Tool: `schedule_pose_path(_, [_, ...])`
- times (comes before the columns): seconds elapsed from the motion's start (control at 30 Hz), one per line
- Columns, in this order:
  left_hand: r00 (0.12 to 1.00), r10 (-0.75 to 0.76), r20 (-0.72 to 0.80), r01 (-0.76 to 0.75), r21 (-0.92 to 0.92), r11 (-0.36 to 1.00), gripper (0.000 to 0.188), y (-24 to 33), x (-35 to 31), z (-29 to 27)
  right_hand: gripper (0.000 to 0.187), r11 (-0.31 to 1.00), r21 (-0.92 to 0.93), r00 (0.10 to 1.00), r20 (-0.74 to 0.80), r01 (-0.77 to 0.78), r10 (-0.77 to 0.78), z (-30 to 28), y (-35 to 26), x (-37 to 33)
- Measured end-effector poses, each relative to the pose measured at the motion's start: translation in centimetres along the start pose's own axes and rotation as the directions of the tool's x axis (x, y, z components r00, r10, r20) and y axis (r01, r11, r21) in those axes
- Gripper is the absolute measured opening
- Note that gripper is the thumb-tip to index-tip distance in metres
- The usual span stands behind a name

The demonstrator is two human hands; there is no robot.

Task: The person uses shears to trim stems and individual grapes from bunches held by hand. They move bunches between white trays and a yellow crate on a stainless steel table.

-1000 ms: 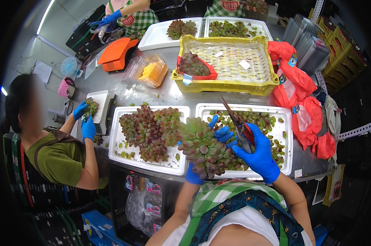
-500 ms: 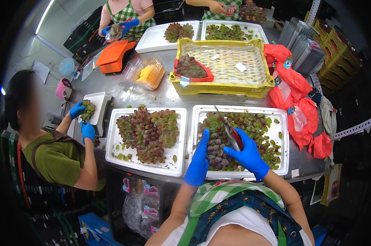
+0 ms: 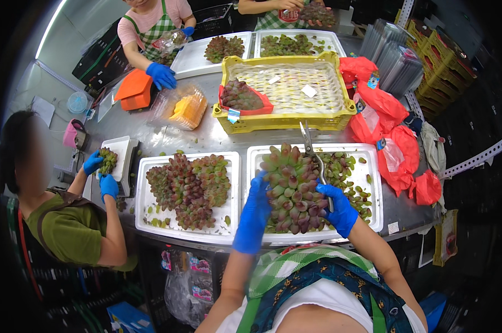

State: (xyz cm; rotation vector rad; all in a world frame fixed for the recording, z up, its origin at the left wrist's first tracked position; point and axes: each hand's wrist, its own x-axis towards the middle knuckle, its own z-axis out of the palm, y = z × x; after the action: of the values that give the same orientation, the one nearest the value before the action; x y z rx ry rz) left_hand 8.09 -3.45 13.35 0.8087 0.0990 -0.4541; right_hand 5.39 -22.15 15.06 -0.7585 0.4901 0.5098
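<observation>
A large bunch of green and purple grapes (image 3: 295, 191) is raised over the right white tray (image 3: 376, 219). My left hand (image 3: 253, 213), in a blue glove, grips the bunch's left side, its fingertips partly hidden behind the grapes. In my blue-gloved right hand (image 3: 341, 212) is a pair of grape shears (image 3: 308, 145), blades pointing away and slightly apart; that hand also touches the bunch's right side. Loose grapes (image 3: 362, 200) lie in the tray under the bunch. Beside it, the left white tray (image 3: 142, 222) holds several bunches.
Beyond the trays stands a yellow crate (image 3: 284, 123) with one wrapped bunch. Red bags (image 3: 392, 161) line the right edge, near stacked clear boxes (image 3: 392, 58). A clear box (image 3: 187, 108) with orange contents lies far left. At left a co-worker holds grapes over a scale (image 3: 120, 158); others work opposite.
The bunch has been lifted and tilted up between my hands. The shears now point away, at its right side. Opposite, a co-worker's gloved hand has reached toward the clear box.
</observation>
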Motion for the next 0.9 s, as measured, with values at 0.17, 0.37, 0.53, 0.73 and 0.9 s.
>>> schedule_pose_path(0.17, [0.896, 0.045, 0.442, 0.211, -0.512, 0.833, 0.066, -4.2, -0.2, -4.8, 0.05, 0.995, -0.005, 0.947, 0.31, 0.095, -0.089, 1.1, 1.0, 1.7])
schedule_pose_path(0.37, [0.991, 0.123, 0.05, -0.122, -0.027, 0.992, 0.052, -5.8, -1.9, -5.3, 0.061, 0.742, -0.589, 0.943, 0.272, 0.32, -0.191, 2.7, -0.8, 0.5])
schedule_pose_path(0.53, [0.978, 0.208, -0.027, -0.198, -0.443, 0.874, 0.079, -3.6, 0.1, -3.4, 0.066, 0.361, -0.774, 0.778, 0.253, 0.519, -0.575, 3.9, -0.3, -0.1])
schedule_pose_path(0.73, [0.961, 0.196, -0.194, -0.232, -0.182, 0.956, 0.077, -2.3, -1.7, -1.3, 0.056, -0.027, -0.845, 0.602, 0.403, 0.535, -0.689, 5.3, -0.8, -0.3])
schedule_pose_path(0.9, [0.974, 0.145, -0.173, -0.171, -0.145, 0.975, 0.079, -2.1, -2.6, -0.4, 0.046, -0.024, -0.849, 0.615, 0.402, 0.528, -0.678, 5.2, -0.8, -0.1])
